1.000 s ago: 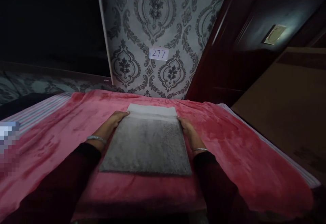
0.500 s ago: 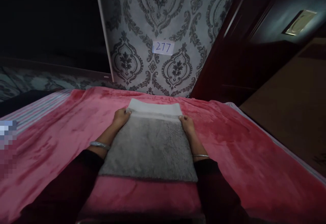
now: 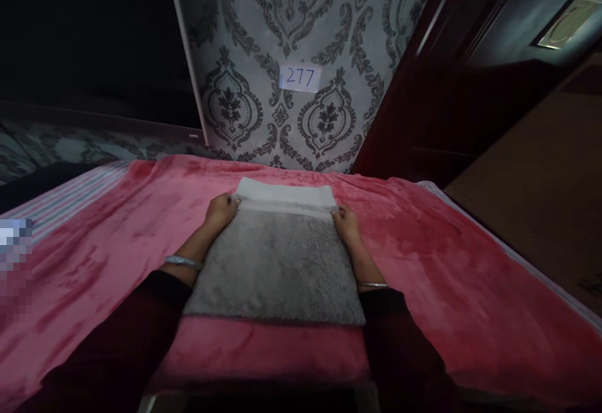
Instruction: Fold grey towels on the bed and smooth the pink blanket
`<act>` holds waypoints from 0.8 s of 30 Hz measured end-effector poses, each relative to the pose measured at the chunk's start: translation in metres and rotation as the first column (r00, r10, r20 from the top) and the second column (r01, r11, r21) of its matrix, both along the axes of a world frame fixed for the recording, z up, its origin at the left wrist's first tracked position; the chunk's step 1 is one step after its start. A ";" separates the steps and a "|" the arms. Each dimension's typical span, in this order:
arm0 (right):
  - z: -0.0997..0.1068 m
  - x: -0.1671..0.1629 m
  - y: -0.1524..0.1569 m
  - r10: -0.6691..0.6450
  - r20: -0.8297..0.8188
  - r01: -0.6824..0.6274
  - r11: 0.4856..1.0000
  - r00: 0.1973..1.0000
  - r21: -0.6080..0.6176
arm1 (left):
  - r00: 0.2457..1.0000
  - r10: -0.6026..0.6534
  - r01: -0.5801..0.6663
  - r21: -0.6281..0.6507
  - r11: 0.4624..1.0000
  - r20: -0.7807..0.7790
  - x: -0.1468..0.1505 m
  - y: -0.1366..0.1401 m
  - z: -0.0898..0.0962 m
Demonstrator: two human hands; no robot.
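Observation:
A grey plush cloth (image 3: 277, 262) lies flat in the middle of the pink blanket (image 3: 404, 262), with a white band along its far end. At the cloth's far left corner, my left hand (image 3: 222, 210) pinches the edge just below the white band, thumb on top. My right hand (image 3: 347, 222) grips the opposite edge at about the same height, thumb on top and fingers curled under. Both forearms rest along the cloth's sides, each with a bangle at the wrist. The fingers beneath the cloth are partly hidden.
Behind the blanket stands a patterned wall with a paper label (image 3: 300, 78) reading 277. A dark screen (image 3: 94, 49) is at the left and a dark red door frame (image 3: 399, 112) at the right. A brown cardboard-like panel (image 3: 531, 187) leans at the right side.
The camera view has tilted slightly, so the wall label sits a little higher. Both hands keep their hold on the cloth's edges with hardly any movement.

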State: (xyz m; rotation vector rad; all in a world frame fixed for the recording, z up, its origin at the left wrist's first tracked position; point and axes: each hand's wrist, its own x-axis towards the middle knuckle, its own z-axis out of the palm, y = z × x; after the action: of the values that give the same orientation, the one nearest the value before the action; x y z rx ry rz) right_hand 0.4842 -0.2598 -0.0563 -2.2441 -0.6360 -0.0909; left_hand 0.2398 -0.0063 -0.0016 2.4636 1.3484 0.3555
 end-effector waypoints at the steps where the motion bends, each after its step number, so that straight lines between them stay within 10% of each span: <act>1: 0.004 -0.002 -0.002 0.003 0.026 -0.003 1.000 1.000 0.007 | 0.999 -0.002 0.000 0.035 0.999 0.047 -0.002 0.000 0.001; 4: 0.019 -0.011 -0.005 0.131 0.237 -0.140 0.990 0.963 0.023 | 0.962 -0.234 0.188 0.278 0.942 0.141 -0.004 -0.010 0.002; 6: 0.026 -0.024 -0.002 0.334 0.354 -0.322 0.942 0.874 -0.093 | 0.856 -0.516 0.467 0.368 0.804 0.041 -0.001 -0.023 -0.003; 10: 0.026 -0.055 0.007 0.651 0.133 -0.533 0.707 0.747 -0.465 | 0.613 -0.769 0.790 0.120 0.602 -0.182 0.007 -0.047 -0.018; 14: 0.022 -0.066 0.010 0.642 0.033 -0.528 0.658 0.766 -0.536 | 0.633 -0.746 0.768 0.048 0.639 -0.208 0.010 -0.049 -0.026; 24: 0.018 -0.034 -0.006 0.348 -0.009 -0.304 0.805 0.937 -0.510 | 0.869 -0.427 0.449 0.036 0.893 -0.250 -0.009 -0.008 -0.020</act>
State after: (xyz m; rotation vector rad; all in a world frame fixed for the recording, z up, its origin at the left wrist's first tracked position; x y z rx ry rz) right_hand 0.4502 -0.2654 -0.0388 -2.5951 -1.2029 0.1776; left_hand 0.2312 -0.0142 -0.0220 2.8648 0.8130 0.0133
